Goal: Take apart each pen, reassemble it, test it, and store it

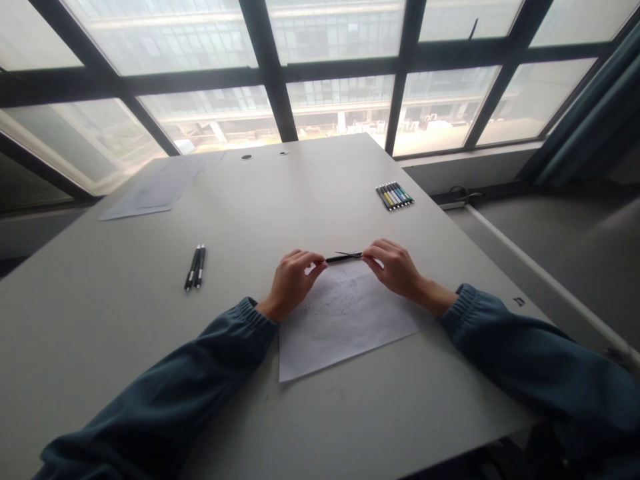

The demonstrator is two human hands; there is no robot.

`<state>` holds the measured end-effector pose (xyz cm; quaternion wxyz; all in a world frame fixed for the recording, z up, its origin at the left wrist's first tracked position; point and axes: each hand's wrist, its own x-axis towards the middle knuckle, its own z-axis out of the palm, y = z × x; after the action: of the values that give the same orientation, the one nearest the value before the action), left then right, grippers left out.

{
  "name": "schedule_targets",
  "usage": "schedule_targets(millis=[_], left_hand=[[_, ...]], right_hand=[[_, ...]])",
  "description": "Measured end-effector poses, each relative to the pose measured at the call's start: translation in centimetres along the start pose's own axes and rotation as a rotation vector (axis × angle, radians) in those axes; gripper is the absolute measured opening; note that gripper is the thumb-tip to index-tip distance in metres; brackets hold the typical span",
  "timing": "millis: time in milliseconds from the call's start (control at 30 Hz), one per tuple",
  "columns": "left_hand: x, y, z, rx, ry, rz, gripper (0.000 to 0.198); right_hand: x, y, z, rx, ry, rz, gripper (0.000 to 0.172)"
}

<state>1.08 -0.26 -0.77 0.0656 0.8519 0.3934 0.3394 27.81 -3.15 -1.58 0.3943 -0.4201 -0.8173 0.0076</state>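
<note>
A black pen (342,257) is held level above the top edge of a white paper sheet (345,333). My left hand (295,277) pinches its left end between thumb and fingertips. My right hand (395,267) is closed at its right end, fingertips together. A thin dark sliver (345,253) crosses the pen near the right fingertips; whether it is a clip, a refill or a separate piece, I cannot tell. Faint grey marks cover the upper part of the sheet, between my wrists.
Black pens (195,268) lie to the left on the white table (240,407). A row of several pens with coloured labels (395,195) lies at the back right. More papers (155,187) rest at the back left, near the windows. A small dark object (519,301) is by the right edge.
</note>
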Motion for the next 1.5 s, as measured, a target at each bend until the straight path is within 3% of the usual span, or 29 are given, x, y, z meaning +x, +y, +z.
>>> schedule_targets(millis=[133, 267, 1500], left_hand=[[0.1, 0.5, 0.0, -0.108, 0.120, 0.045, 0.009], [0.2, 1.0, -0.1, -0.137, 0.147, 0.048, 0.008], [0.1, 1.0, 0.1, -0.205, 0.042, 0.207, 0.013]], right_hand=[[0.0, 0.0, 0.0, 0.014, -0.007, -0.015, 0.016], [0.0, -0.1, 0.0, 0.017, -0.021, -0.054, 0.017], [0.0, -0.6, 0.2, -0.021, -0.104, -0.173, 0.017]])
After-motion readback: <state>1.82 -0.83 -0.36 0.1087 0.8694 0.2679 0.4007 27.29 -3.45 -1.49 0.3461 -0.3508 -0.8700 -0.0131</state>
